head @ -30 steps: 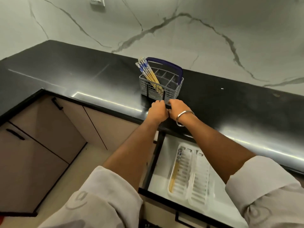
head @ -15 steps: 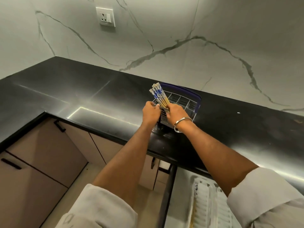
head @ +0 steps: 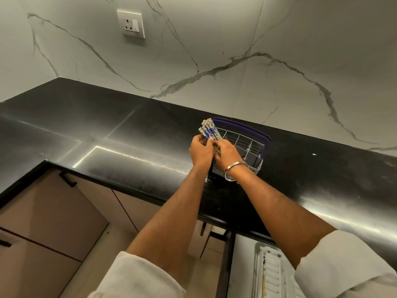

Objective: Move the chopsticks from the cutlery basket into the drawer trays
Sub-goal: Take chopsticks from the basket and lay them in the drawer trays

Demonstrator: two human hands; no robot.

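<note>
A grey cutlery basket with a blue handle stands on the black countertop. A bundle of chopsticks with blue-and-white tops sticks up from its left corner. My left hand and my right hand are both at the bundle, fingers curled round the sticks just below their tops. A white drawer tray shows at the bottom right in the open drawer, with a chopstick lying along its left side.
Beige cabinet doors with black handles sit below the counter at the left. A white wall socket is on the marble backsplash. The open drawer's black edge runs beside my right arm.
Both hands rose from the basket's front edge to the chopstick bundle and closed round it. The view tilted up, so most of the drawer tray dropped out of frame.
</note>
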